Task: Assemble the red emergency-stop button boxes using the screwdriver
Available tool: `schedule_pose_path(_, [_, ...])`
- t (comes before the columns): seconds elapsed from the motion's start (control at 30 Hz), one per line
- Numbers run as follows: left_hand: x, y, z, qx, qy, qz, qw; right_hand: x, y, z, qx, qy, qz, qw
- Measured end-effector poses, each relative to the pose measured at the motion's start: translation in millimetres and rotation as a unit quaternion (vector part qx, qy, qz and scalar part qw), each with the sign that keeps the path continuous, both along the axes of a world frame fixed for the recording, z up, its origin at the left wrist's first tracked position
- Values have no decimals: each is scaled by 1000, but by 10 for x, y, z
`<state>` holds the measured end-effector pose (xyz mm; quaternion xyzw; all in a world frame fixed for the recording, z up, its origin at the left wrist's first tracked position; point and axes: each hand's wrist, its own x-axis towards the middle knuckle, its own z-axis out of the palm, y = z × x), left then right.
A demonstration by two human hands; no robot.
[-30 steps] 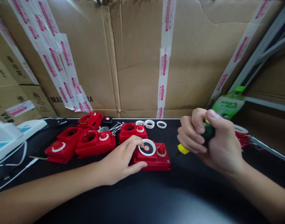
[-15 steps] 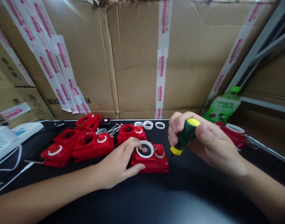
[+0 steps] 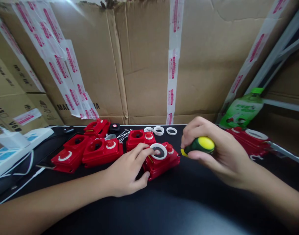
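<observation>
My left hand (image 3: pixel 131 171) is closed on a red plastic box (image 3: pixel 161 166), fingers on its top and thumb along the near left side. On the box are a white ring (image 3: pixel 165 151) around a black disc, and a red knob partly behind the ring. My right hand (image 3: pixel 220 153) grips a screwdriver by its green and yellow handle (image 3: pixel 200 145). The handle lies tilted, pointing left toward the right end of the box. Its shaft is mostly out of sight, so I cannot tell whether the tip touches.
Several similar red boxes (image 3: pixel 102 150) stand at the left and behind. White rings (image 3: pixel 171 131), thin metal rods (image 3: pixel 124 134) and a black square piece (image 3: pixel 114 127) lie at the back. A power strip (image 3: pixel 39 135) is left; a green bottle (image 3: pixel 244 107) and red box (image 3: pixel 248 140) are right.
The red box under my left hand has turned, its right end swinging away from me. The screwdriver has tipped from steep to flatter, handle end now facing me. The view has shifted slightly left.
</observation>
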<state>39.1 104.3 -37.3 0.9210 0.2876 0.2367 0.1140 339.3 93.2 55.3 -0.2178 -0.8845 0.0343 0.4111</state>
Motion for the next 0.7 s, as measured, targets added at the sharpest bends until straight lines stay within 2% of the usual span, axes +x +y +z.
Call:
schedule_pose_path(0.17, [0,20,-30,-2,8,17,1000,60,90,-87,-31,57,-26,998])
schedule_pose_path(0.33, [-9,58,-72,-7,5,21,1000,79,146,-124,-121,95,-19,988])
schedule_pose_path(0.53, [-3,49,-34,-1,-16,-3,1000,63,185,-93,-255,219,-28,942])
schedule_pose_path(0.6, [9,34,-18,5,-32,-14,999,64,182,-84,-271,233,-23,934])
schedule_pose_path(0.7, [22,16,-1,-2,-48,-16,999,68,167,-74,-261,237,-15,936])
